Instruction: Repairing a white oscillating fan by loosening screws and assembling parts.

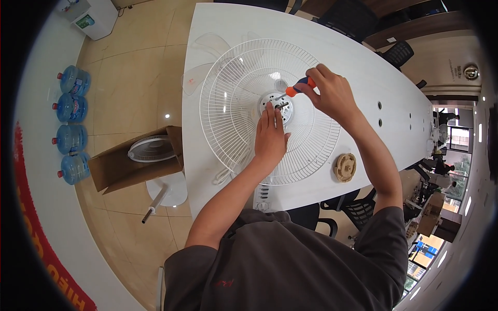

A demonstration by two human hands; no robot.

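Observation:
A white wire fan guard lies on the table, with a pale round hub plate and a short dark shaft at its middle. My right hand is closed around the orange and blue handle of a screwdriver. Its tip slants down to the hub plate; the exact contact point is too small to make out. My left hand reaches over the guard with its fingers stretched out, and the fingertips rest on the hub plate beside the shaft. They cover part of that plate.
Clear fan blades lie at the table's left edge. A beige round part sits right of the guard. A white cord lies near a control panel. On the floor are an open cardboard box, a stand base and several water bottles.

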